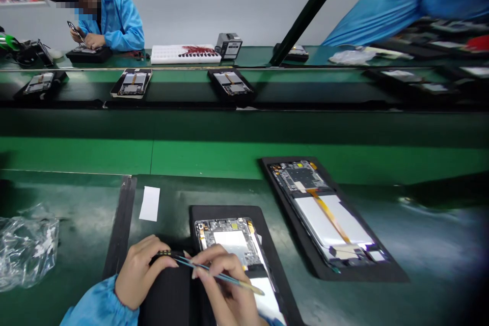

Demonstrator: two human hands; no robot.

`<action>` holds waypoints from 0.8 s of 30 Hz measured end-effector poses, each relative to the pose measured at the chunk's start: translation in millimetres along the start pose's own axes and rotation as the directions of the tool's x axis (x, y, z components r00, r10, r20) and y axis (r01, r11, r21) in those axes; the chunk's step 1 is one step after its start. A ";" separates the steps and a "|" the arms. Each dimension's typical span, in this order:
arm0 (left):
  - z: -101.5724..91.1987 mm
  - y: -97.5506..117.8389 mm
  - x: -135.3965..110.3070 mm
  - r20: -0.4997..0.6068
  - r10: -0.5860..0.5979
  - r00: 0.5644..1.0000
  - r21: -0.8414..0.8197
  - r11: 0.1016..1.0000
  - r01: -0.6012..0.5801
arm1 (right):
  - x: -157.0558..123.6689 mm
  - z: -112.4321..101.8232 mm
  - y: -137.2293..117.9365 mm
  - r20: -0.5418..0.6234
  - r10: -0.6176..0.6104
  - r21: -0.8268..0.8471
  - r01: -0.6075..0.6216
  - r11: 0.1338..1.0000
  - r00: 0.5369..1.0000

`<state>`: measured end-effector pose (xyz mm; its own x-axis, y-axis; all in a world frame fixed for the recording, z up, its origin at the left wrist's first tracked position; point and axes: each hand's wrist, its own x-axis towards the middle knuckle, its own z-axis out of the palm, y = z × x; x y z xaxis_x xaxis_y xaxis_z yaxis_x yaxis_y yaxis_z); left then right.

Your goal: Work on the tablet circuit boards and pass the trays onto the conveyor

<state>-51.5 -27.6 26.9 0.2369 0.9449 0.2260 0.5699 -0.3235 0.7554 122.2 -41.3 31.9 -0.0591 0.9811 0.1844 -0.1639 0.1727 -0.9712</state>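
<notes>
While the right hand [227, 285] pinches a blue probe [219, 276] | left hand [139, 275] grips black strip [165, 253] | open tablet [229, 244] just beside

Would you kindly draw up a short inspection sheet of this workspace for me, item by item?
Surface: green workbench, dry-looking, no damage visible.
Job's things: opened tablet in a black foam tray; a second opened tablet lies in a tray to the right.
Clutter: crumpled clear plastic bag; white paper strip.
Hands: left hand holds a small black strip with gold contacts; right hand holds a slim blue tool.
Cables: orange ribbon cable across the second tablet.
Surroundings: tablets in trays on a belt; a co-worker in a blue jacket beyond.
</notes>
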 end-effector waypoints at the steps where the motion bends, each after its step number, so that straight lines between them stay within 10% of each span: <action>1: 0.0 0.3 0.1 0.001 0.000 1.000 -0.001 1.000 0.000 | 0.2 0.1 0.1 0.000 -0.004 0.000 0.004 1.000 1.000; 15: 2.0 0.1 -0.7 0.014 -0.017 1.000 0.001 1.000 0.017 | 3.5 -6.5 5.7 0.074 0.051 -0.023 -0.049 0.999 0.996; 24: 0.5 -14.2 0.1 -0.011 -0.025 1.000 0.061 0.998 0.026 | 28.4 -25.8 -5.6 -0.152 0.079 0.167 -0.053 0.984 0.985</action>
<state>-59.3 -23.0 15.9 0.2133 0.9533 0.2138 0.6226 -0.3013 0.7222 146.8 -12.2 38.7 0.0785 0.9935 0.0819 -0.3231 0.1031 -0.9407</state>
